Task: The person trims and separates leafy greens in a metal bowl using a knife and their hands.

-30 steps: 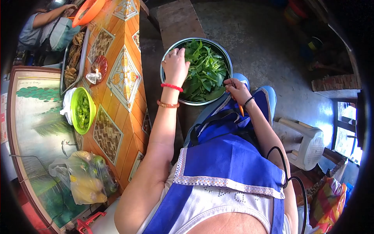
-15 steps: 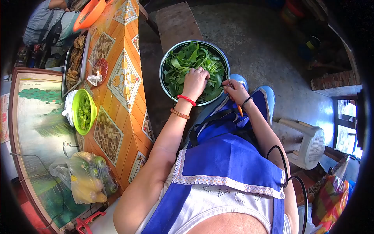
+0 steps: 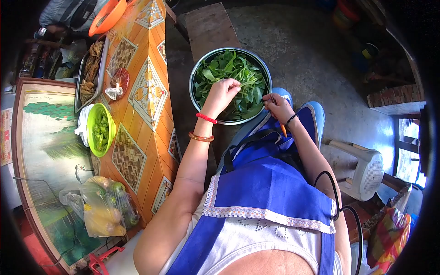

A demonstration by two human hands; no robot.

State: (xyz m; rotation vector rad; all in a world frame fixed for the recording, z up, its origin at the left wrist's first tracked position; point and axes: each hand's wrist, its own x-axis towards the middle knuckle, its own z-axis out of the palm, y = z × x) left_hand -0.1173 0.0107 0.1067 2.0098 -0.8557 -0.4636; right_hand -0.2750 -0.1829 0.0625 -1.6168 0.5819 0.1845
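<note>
A round metal basin (image 3: 193,97) is heaped with leafy greens (image 3: 229,65), their pale cut stems bunched toward the right. Over the heap, my left hand (image 3: 223,95) is closed in a pinch, with stems at its fingertips. A red beaded bracelet and a brown one circle that wrist. My right hand (image 3: 278,109) is closed around a small knife (image 3: 283,130) beside the basin's right rim. Its orange handle sticks out below the palm, while the thin blade is mostly hidden by the fingers. The basin sits just beyond my knees.
On the patterned table (image 3: 149,98) at left stand a green bowl of green peppers (image 3: 101,130), a tray (image 3: 83,68) of brown food, a tied red bag (image 3: 120,82) and an orange basin (image 3: 107,18). A produce bag (image 3: 105,206) lies nearer. A white stool (image 3: 366,169) stands right.
My left hand has drawn back slightly toward the left, from deep among the greens to above them, its fingers now pinched. My right hand and the knife stay almost where they were.
</note>
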